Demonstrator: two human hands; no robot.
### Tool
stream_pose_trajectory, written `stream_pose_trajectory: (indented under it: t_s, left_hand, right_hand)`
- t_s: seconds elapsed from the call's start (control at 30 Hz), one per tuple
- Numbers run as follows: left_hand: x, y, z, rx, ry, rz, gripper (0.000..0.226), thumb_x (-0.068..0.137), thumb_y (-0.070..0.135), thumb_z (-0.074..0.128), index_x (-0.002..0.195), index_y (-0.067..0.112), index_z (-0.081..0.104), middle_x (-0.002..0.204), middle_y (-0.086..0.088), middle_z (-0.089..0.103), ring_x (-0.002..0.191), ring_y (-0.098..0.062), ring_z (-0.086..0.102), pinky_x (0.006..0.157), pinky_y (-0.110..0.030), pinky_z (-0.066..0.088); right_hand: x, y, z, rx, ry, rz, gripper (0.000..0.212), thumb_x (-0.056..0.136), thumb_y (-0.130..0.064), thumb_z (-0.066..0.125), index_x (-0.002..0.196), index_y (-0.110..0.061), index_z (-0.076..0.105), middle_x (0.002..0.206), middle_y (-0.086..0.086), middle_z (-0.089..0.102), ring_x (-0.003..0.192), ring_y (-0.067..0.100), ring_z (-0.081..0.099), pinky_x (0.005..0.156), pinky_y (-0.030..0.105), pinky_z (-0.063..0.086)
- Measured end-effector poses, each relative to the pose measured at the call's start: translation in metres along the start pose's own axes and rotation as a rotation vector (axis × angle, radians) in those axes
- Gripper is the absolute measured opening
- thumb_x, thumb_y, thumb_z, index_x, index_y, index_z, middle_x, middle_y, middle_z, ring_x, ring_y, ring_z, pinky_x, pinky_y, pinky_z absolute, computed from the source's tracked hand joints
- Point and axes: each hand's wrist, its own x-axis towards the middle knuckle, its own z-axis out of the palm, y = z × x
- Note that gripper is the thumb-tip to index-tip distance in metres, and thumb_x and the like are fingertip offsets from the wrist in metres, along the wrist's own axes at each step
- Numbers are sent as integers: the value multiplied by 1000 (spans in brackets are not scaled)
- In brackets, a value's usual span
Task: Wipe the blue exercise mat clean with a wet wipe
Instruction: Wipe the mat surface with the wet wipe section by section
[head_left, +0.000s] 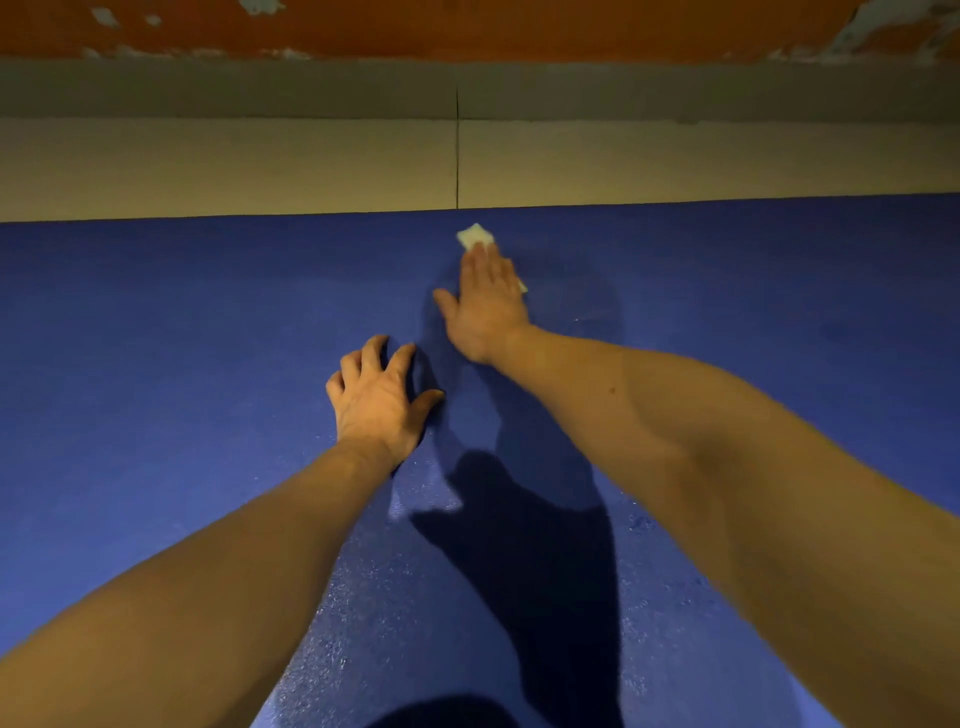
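Blue and finely textured, the exercise mat (182, 338) fills the lower view, its far edge running along pale floor tiles (234, 166) split by a dark joint. Beyond them a grey skirting band (208, 88) meets an orange wall (467, 26) with peeling patches. The right hand (485, 304) lies flat with straight fingers on a white wet wipe (474, 236) near the mat's far edge. The left hand (376, 397) braces on spread, bent fingertips, holding nothing.

Indoor room: tiled floor (208, 166), peeling orange wall (467, 26), blue exercise mat (156, 322).
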Motion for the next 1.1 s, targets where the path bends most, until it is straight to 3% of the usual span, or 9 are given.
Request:
stream_pose_trajectory:
  t_s: [0.13,0.3,0.4,0.5,0.67,0.73,0.9,1.1]
  left_hand:
    - [-6,1,-2,24,-19,-12,69,93,59,55,152,31,35,161,-4,21,142,-31,18,115,-49,18]
    - [-22,-4,-8,45,-55,-26,71,92,58,57,153,30,34,161,-2,21,142,-30,20,116,-49,19]
    - [-33,-16,-11,56,-69,-42,72,92,55,60,153,29,33,160,-3,21,142,-30,21,116,-49,21]
    - [-43,-26,-13,68,-81,-61,72,92,54,61,153,28,34,160,-3,21,141,-30,22,115,-49,22]
    - [-59,-35,-15,81,-81,-78,72,92,53,61,153,27,34,160,-2,23,141,-30,23,115,-48,23]
    - [-65,-36,-15,97,-91,-69,72,92,53,61,153,27,34,160,-3,23,140,-30,24,114,-48,23]
    - [-86,-31,-15,118,-136,-42,69,93,49,61,152,27,34,159,-2,23,140,-29,24,114,-47,23]
    - [-101,-28,-13,89,-153,-42,67,93,45,62,152,27,35,159,-1,23,140,-29,23,113,-45,23]
  right_hand:
    - [-17,-11,17,-2,-85,-211,76,108,-52,22,162,-5,-4,170,10,-11,157,22,-15,127,40,-7]
    - [-10,43,-5,-78,-50,48,79,107,-57,15,161,-5,-10,169,10,-17,156,25,-16,127,42,-7]
    - [-21,37,-7,-63,-34,146,80,107,-57,14,160,-3,-10,169,13,-17,155,28,-19,127,43,-9]
    - [-44,7,16,-1,-10,76,80,107,-55,18,160,-1,-8,168,15,-17,155,28,-20,126,43,-11]
    - [-100,-19,53,-29,-77,-225,80,107,-54,25,161,-4,-5,169,10,-16,155,23,-20,127,42,-7]
    - [-97,-5,47,-33,-64,-211,80,107,-55,25,161,-6,-7,169,8,-18,155,21,-19,127,41,-6]
    - [-93,41,21,-98,-36,105,82,106,-57,20,160,-5,-14,168,9,-22,155,25,-21,127,42,-9]
    - [-150,-5,58,-23,-37,-60,82,107,-54,25,160,-1,-6,168,16,-17,155,29,-20,125,42,-14]
